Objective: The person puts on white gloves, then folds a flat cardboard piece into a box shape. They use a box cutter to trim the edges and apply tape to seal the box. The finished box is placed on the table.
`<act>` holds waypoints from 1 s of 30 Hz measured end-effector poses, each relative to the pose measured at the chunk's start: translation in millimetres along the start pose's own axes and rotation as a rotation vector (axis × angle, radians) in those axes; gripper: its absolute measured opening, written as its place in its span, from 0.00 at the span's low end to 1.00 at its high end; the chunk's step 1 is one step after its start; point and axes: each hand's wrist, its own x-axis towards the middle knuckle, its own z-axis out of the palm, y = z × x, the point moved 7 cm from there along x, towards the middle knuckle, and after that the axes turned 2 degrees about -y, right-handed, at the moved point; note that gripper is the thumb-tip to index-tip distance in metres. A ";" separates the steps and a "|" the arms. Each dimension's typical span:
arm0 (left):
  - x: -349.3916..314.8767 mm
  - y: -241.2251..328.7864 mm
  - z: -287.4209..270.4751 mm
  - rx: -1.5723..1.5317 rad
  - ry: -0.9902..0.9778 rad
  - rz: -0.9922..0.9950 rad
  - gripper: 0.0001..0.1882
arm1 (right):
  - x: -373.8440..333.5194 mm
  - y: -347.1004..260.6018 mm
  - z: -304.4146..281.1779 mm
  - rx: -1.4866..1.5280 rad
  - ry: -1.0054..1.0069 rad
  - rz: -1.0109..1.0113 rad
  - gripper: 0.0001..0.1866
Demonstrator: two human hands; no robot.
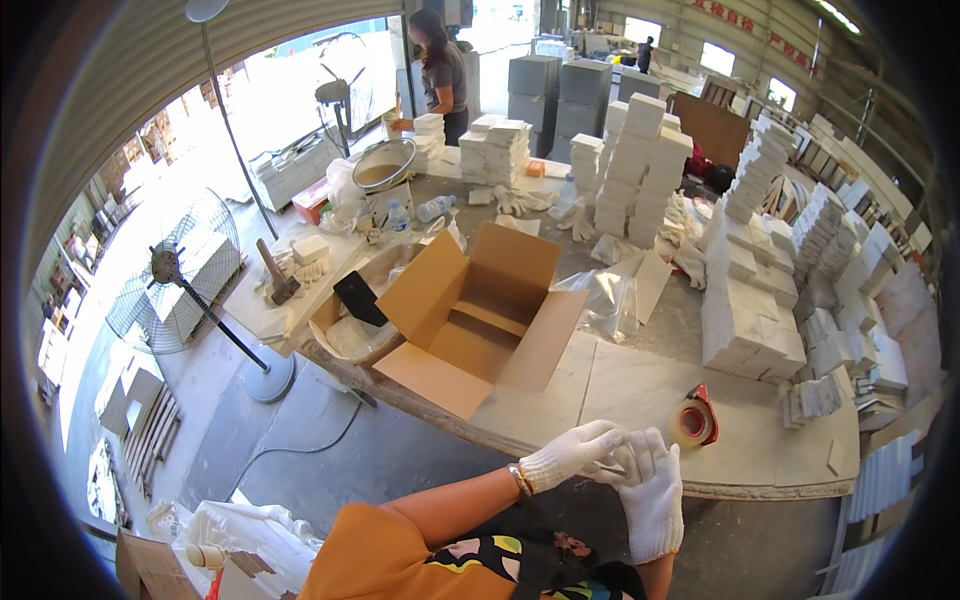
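Both my hands wear white knit gloves and meet in front of the table's near edge. My left hand (572, 457), with a bracelet at its wrist, has its fingers bent together against the thumb side of the right glove, seemingly pinching it. My right hand (652, 505) is raised, its fingers stretched upward, holding nothing. Beyond them stands an open, empty cardboard box (535, 262) with its flaps spread. A red tape dispenser (711, 415) with a roll of tape lies on the table, close to my right hand.
Tall stacks of white stone tiles (745, 320) crowd the table's right side. Clear plastic film (605, 300) lies beside the box. A hammer (277, 275), water bottles (437, 208) and loose gloves are farther back. A standing fan (165, 265) is at left; another person (445, 75) works behind.
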 end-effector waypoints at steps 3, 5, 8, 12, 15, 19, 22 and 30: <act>16.2 -3.8 18.0 0.049 0.069 0.021 0.21 | 6.8 10.0 3.9 0.033 -0.037 0.084 0.28; 31.7 4.4 28.3 0.254 0.043 0.050 0.20 | 24.5 20.9 -8.2 -0.205 -0.044 -0.073 0.29; 54.5 17.0 21.8 0.367 0.109 0.104 0.16 | 21.9 17.2 6.3 -0.233 -0.093 -0.105 0.27; 92.0 39.1 14.6 0.546 0.189 0.210 0.13 | 1.8 4.1 15.6 -0.306 -0.179 -0.090 0.27; 107.5 53.9 38.1 0.686 0.175 0.320 0.13 | -22.6 2.8 -3.8 -0.401 -0.232 -0.026 0.29; 163.3 76.1 -12.4 0.428 0.288 0.324 0.15 | -63.4 25.5 -70.7 -0.431 -0.182 0.076 0.32; 194.8 97.6 -30.8 0.943 0.099 0.269 0.25 | -54.3 46.8 -140.4 -0.260 0.040 0.218 0.36; 179.0 279.1 0.4 0.987 0.069 0.564 0.49 | -40.4 -50.7 -102.8 -0.574 0.196 -0.291 0.19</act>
